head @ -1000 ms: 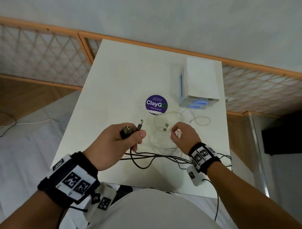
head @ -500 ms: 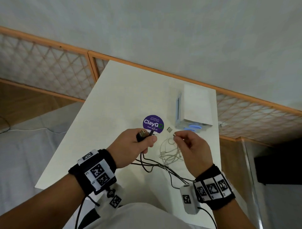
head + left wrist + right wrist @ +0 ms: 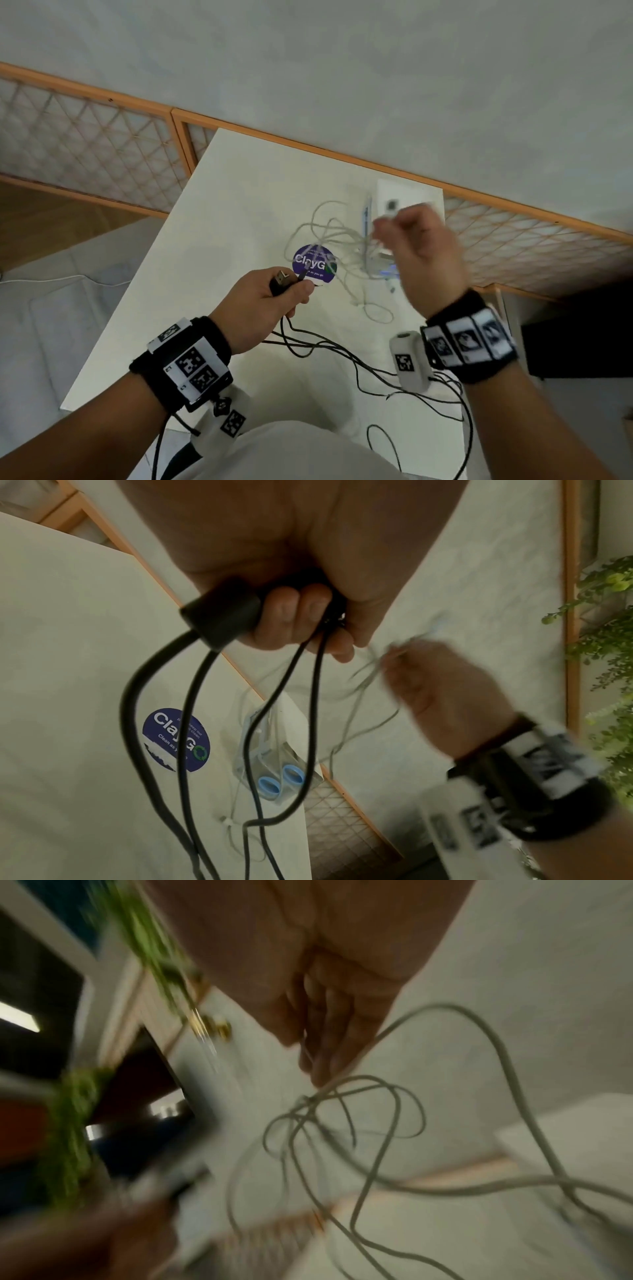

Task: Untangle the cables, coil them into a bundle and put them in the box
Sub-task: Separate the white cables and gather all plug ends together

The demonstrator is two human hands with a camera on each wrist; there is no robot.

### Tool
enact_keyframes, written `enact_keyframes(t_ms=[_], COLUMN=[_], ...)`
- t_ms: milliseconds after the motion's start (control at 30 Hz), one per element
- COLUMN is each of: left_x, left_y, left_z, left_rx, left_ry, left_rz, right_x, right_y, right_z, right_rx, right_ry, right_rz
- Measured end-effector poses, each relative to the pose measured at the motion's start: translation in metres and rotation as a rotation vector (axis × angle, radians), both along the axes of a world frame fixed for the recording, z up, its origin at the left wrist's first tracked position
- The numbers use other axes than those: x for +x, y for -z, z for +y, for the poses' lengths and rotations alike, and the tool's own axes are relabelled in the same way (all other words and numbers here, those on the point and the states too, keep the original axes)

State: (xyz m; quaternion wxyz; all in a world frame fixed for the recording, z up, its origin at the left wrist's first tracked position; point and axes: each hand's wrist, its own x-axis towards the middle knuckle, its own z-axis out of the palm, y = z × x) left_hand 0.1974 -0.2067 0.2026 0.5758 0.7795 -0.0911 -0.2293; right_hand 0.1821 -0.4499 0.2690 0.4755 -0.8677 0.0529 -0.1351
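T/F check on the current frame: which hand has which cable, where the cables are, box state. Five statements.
1. The left hand grips the black cable ends. True.
2. The right hand is idle and holds nothing. False: it pinches the white cable and holds it up in a tangle.
3. The white cable is already in the box. False: it hangs outside it.
4. The black cable trails over the table edge. True.
5. The purple sticker is on the box. False: on the table.
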Motion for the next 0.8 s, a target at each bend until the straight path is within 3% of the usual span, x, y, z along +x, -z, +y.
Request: enact_keyframes(t_ms=[67, 200, 400, 567, 800], left_x=[0.002, 0.007, 0.013, 0.012, 0.007], left_y=[0.000, -0.004, -0.013, -0.021, -0.041], left_z=[0.002, 0.000, -0.013, -0.027, -0.016], left_rx=[-0.015, -0.092, -0.251, -0.180, -0.130], left_ry=[-0.015, -0.081, -0.127, -0.081, -0.075], left_rz=[-0.006, 0.000, 0.055, -0.042, -0.096], right_x=[0.005, 0.007, -0.004, -0.017, -0.026], right_y=[0.018, 0.021, 0.045, 0.070, 0.139], right_z=[-0.002, -0.001, 0.018, 0.047, 0.035], right_rx=[-0.137, 0.074, 0.054, 0.096, -0.280], right_ry=[-0.026, -0.056, -0.199, -0.247, -0.247], right_rz=[0.202, 0.137, 0.210, 0.193, 0.328])
